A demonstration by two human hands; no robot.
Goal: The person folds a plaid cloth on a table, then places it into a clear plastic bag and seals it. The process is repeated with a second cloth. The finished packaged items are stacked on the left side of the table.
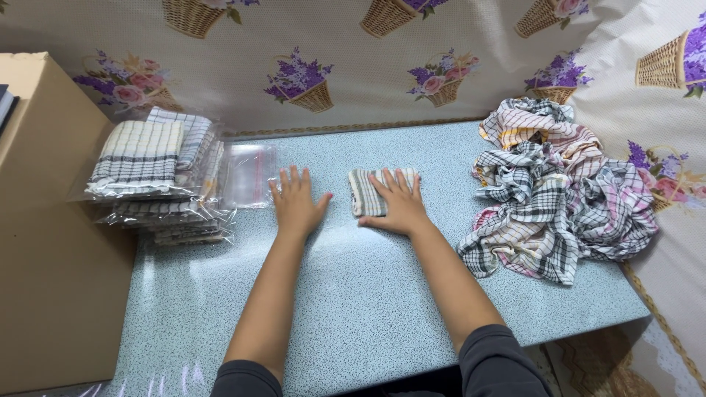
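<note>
Table (pixel 353 294): speckled blue top, being used as the work surface; its near left corner is being cut off by the frame.
Box (pixel 44 242): brown cardboard, left; only partly being shown.
Cloth heap (pixel 551 198): unfolded checked cloths, far right; the count is not being made out.
Bagged stack (pixel 158 176): folded cloths in clear bags, far left; the lower packs are being hidden by the upper ones.
Empty bag (pixel 250 173): clear, lying flat just right of the stack.
Folded cloth (pixel 368 192): centre, far; being pressed flat, so folding is judged finished and bagging is judged next, which calls for the empty bag.
Right hand (pixel 397 206): spread, being held palm down on the folded cloth.
Left hand (pixel 298 202): spread flat on the bare table, holding nothing, near the empty bag.
</note>
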